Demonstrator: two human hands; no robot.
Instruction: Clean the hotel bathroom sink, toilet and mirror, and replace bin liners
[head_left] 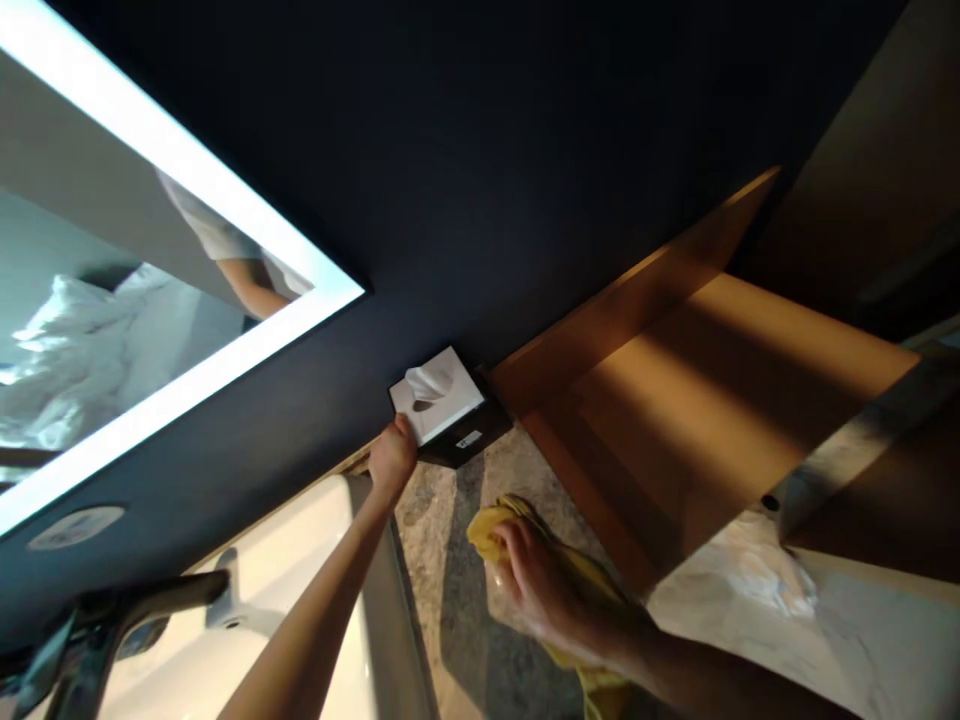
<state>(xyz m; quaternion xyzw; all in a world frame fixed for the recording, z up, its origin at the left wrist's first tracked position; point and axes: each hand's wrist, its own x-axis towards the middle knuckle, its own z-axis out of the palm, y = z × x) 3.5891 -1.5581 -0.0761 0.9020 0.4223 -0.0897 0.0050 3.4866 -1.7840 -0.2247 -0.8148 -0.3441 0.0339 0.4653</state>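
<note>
My left hand (391, 462) reaches forward and grips the near corner of a black tissue box (442, 410) with a white top and a tissue sticking up, set against the dark wall. My right hand (551, 590) presses flat on a yellow cloth (499, 525) that lies on the speckled stone counter (442, 580), just in front of the tissue box. The cloth bunches under my palm and trails back beneath my wrist.
A white basin (300, 560) with a dark tap (112, 625) sits to the left. A lit mirror (112, 330) hangs on the dark wall. A wooden shelf unit (705, 400) stands to the right, above a pale marble surface (825, 630).
</note>
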